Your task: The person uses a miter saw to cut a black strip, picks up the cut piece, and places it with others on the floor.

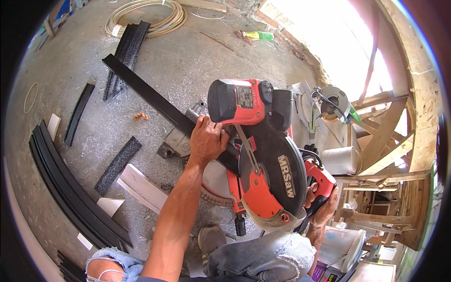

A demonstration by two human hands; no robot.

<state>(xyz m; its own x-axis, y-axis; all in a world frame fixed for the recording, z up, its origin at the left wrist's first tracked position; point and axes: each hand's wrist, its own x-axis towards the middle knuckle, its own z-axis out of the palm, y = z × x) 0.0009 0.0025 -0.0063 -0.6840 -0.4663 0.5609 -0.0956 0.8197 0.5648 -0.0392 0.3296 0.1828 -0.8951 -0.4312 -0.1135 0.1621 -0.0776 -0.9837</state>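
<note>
A red and black miter saw (pixel 275 164) stands on the floor in front of me. My right hand (pixel 323 205) is wrapped round its red and black handle (pixel 322 181). A long black profile strip (pixel 150 96) lies across the saw's base and reaches out to the far left. My left hand (pixel 206 140) is closed on this strip beside the blade guard, just below the motor housing. The guard hides the strip's near end and the blade. A round grey saw table (pixel 217 177) shows under my left wrist.
Black strips (pixel 70 192) and short black offcuts (pixel 117 165) lie at left, with a white strip (pixel 141 188). A coiled hose (pixel 145 19) and green bottle (pixel 259 35) are farther off. A second saw (pixel 331 103), white buckets (pixel 339 160) and wooden framing (pixel 385 141) stand at right.
</note>
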